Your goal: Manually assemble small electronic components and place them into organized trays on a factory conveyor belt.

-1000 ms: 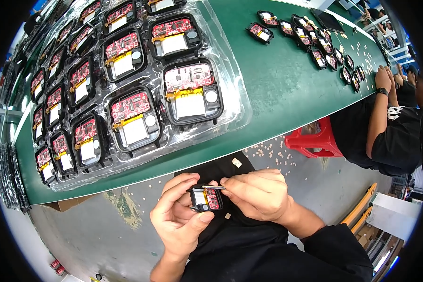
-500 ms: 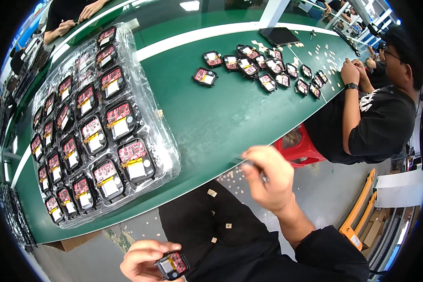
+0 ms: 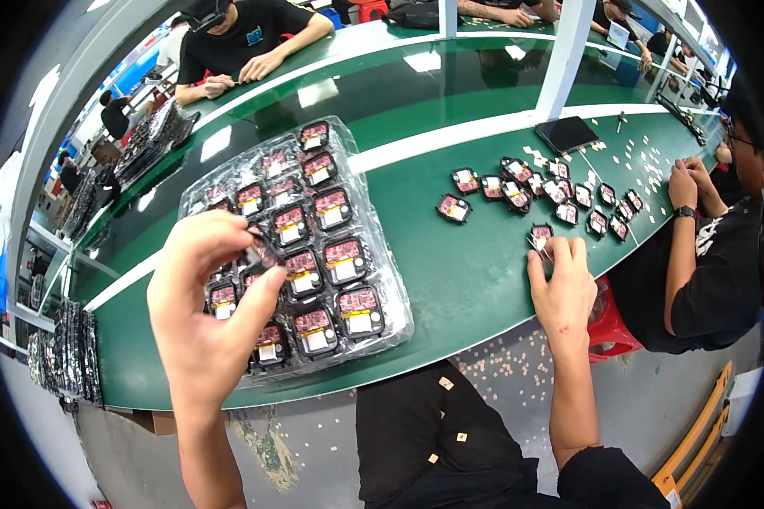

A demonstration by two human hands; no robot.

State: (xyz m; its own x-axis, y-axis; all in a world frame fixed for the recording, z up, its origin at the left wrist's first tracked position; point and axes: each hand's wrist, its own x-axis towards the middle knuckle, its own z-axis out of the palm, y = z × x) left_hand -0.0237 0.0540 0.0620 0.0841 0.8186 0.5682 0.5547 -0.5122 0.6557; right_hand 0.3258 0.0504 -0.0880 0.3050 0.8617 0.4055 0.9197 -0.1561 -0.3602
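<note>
My left hand (image 3: 208, 314) is raised over the clear plastic tray (image 3: 396, 297), pinching a small black-cased circuit-board unit (image 3: 263, 253) between thumb and fingers. The tray holds several like units, each with a red board, a silver block and a yellow strip, face up in its pockets. Part of the tray is hidden behind this hand. Toward the right, my right hand (image 3: 562, 284) reaches down to the green table and closes its thumb and fingertips on another circuit-board unit (image 3: 541, 233). Something thin and shiny shows by those fingertips, too small to make out.
Loose units (image 3: 518, 188) lie grouped on the table (image 3: 433, 246) beyond my right hand. A dark flat panel (image 3: 567, 134) and scattered pale squares are farther off. A co-worker (image 3: 709, 271) sits at the right by a red stool (image 3: 609, 327); another person (image 3: 246, 42) works opposite.
My left hand has moved up from my lap to over the tray with its unit. My right hand has gone from the table edge forward onto a unit. The view has shifted left.
</note>
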